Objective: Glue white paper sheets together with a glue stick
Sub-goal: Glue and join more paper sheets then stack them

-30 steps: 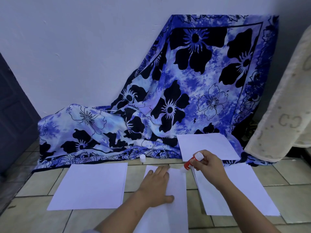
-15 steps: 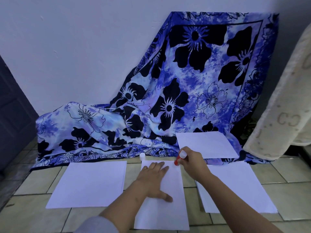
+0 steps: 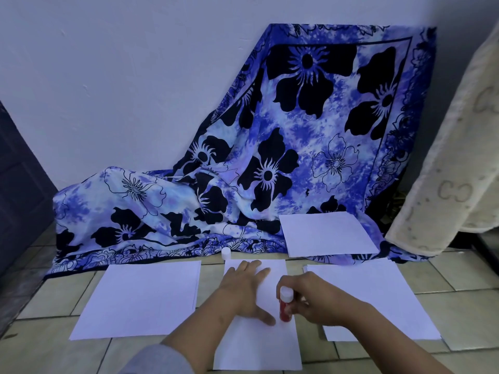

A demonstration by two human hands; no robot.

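On the tiled floor [image 3: 459, 314], in front of the person, a narrow white sheet [image 3: 256, 346] is laid lengthwise. It is pressed flat by the left hand [image 3: 243, 290], whose grip is spread: the fingers are kept straight and fanned toward the far edge, and the thumb is stretched out to the right. Just beside that thumb, a red glue stick [image 3: 285, 306] is held nearly upright by the right hand [image 3: 316, 303]. The grip is curled around the barrel and pinches it, with the white end turned up and the lower end set down at the sheet near its right edge. A small white cap [image 3: 226, 253] is stood on the floor just beyond the sheet's far left corner, well apart from the stick. To the left, a wider white sheet [image 3: 140, 298] is laid on the tiles. To the right, a further white sheet [image 3: 378, 295] is laid, with edges of more paper seen beneath it. A fourth sheet [image 3: 326, 233] is rested on the hem of a blue floral cloth [image 3: 297, 147], which is draped against the white wall [image 3: 135, 90]. A cream rug [image 3: 453, 157] is seen at the right edge and a dark door [image 3: 16, 184] at the left.
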